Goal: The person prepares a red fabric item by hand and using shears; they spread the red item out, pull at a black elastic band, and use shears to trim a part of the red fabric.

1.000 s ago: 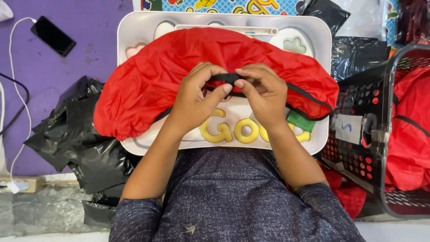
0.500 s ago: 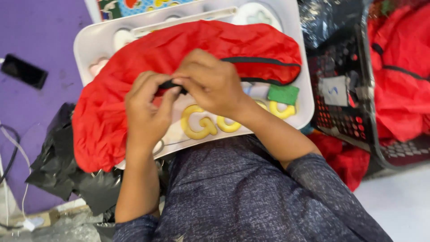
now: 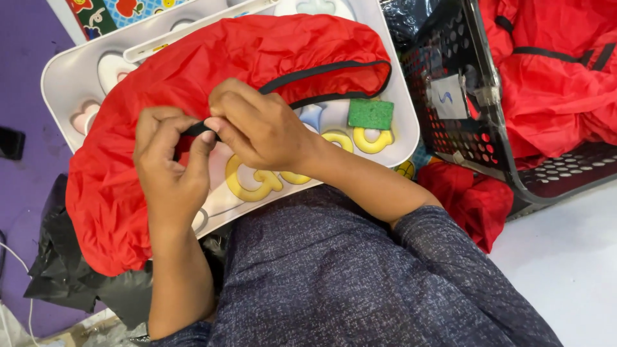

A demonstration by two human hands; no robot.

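Nearest the camera lay the person's lap in a speckled dark blue garment (image 3: 360, 276), with crumpled black plastic sheeting (image 3: 71, 276) at eight o'clock. Above it, the left hand (image 3: 168, 173) and right hand (image 3: 260, 128) met over a thin, crinkled red fabric cover (image 3: 212, 58) trimmed with a black elastic edge band (image 3: 321, 67). Both hands were narrowed to a pinch, thumbs and forefingers closed on a short stretch of that black band between them. The cover sprawled across a white plastic lap tray (image 3: 398, 128), its long axis running from seven o'clock up to two o'clock, its open banded edge facing the person.

The hands and cover hid much of the tray; yellow raised letter shapes (image 3: 257, 183) showed only in part beneath the right wrist, beside a green square sponge-like block (image 3: 371, 114). At three o'clock lay a bunched red cloth (image 3: 472, 199). Farther, at two o'clock, a black perforated plastic basket (image 3: 450, 138) held more red fabric (image 3: 553, 83), cut off by the frame. A purple mat (image 3: 26, 58) lay at ten o'clock.
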